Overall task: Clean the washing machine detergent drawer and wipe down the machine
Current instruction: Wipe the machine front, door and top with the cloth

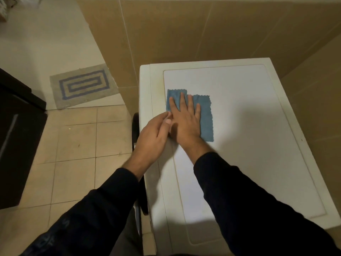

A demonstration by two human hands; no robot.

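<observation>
Your right hand [185, 120] lies flat on the blue cloth [206, 117], pressing it to the white machine top [249, 126].
Your left hand [154, 137], fingers relaxed and holding nothing, rests beside it; a tiled floor [77, 145] and a mat [83, 85] lie to its left.

White washing machine top [239, 126] with a faint yellowish edge line; blue cloth [205, 119]; grey mat [84, 85] with nested blue rectangles; beige floor tiles [77, 145]; tan wall tiles [184, 34]; black sleeves [249, 200]; dark cabinet [16, 135].
</observation>
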